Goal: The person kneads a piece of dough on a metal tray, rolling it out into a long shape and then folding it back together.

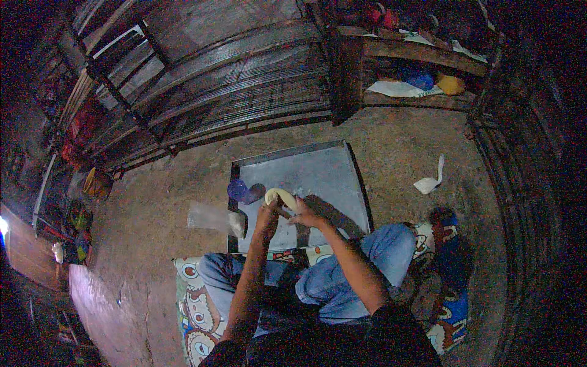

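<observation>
I hold a pale cream, curved strip, perhaps dough [282,195], above a square metal tray [330,168], with my left hand [267,213] and my right hand [304,214] closed on its two sides. A small purple container [239,189] sits at the tray's left, beside a round dark shape that I cannot make out. A clear plastic bag [208,215] lies at the tray's left edge, reaching onto the floor.
I sit cross-legged on a patterned mat [194,318]. A white scoop-like item [431,183] lies on the floor right of the tray. Racks [238,79] and shelves with bundles [419,101] stand behind; a yellowish bucket [98,182] stands at the left.
</observation>
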Motion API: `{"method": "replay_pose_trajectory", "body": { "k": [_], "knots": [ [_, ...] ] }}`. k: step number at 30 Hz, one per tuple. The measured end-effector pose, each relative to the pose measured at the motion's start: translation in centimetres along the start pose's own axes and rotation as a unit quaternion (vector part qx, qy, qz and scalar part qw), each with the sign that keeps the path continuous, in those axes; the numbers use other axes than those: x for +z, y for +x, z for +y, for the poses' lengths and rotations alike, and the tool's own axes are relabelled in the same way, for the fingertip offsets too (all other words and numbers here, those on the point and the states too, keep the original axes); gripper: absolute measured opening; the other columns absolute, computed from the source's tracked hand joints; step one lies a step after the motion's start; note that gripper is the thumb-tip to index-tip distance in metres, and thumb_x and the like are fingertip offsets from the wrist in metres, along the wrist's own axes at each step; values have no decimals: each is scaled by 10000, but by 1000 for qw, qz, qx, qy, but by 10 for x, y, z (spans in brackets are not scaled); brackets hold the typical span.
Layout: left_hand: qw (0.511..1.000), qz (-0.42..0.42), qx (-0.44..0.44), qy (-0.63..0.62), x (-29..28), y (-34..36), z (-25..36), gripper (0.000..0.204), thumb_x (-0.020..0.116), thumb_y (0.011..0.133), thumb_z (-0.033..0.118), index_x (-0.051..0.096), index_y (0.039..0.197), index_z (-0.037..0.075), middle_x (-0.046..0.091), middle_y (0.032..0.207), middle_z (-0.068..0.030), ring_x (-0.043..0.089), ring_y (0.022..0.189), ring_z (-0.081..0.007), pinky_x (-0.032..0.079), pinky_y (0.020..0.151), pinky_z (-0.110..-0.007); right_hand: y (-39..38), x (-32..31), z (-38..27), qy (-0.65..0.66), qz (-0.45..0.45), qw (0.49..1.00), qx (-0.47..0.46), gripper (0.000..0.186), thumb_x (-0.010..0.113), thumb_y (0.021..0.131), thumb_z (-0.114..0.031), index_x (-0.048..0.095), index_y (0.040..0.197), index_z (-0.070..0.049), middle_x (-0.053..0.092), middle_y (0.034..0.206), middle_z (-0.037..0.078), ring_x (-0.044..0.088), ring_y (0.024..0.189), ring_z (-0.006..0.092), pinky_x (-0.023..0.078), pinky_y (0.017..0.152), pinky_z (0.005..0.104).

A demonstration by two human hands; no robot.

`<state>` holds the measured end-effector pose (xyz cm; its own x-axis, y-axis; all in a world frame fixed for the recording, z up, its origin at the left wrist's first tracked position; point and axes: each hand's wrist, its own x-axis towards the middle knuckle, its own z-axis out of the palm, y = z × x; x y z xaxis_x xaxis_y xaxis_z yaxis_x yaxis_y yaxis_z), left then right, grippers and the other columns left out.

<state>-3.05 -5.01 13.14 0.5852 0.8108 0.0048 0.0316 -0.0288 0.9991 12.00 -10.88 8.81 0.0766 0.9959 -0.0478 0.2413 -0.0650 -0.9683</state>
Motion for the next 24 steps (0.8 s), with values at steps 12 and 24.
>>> {"method": "replay_pose_trajectory", "body": {
  "k": [12,24],
  "knots": [
    [971,-115,10,208,-25,-7,-5,399,567,864,366,652,978,-7,645,851,-66,553,814,-129,437,768,-295,-11,-5,-9,-131,50,990,-1,576,761,548,-116,572,1086,-31,643,935,137,620,827,250,495,733,359],
    [873,-90,109,467,-13,-37,5,397,712,664,157,480,970,55,615,903,-177,589,856,-398,485,691,-458,-29,12,-45,-232,-35,971,-35,475,691,627,-139,580,1077,-35,635,1000,199,618,917,352,503,786,421]
  ]
}}
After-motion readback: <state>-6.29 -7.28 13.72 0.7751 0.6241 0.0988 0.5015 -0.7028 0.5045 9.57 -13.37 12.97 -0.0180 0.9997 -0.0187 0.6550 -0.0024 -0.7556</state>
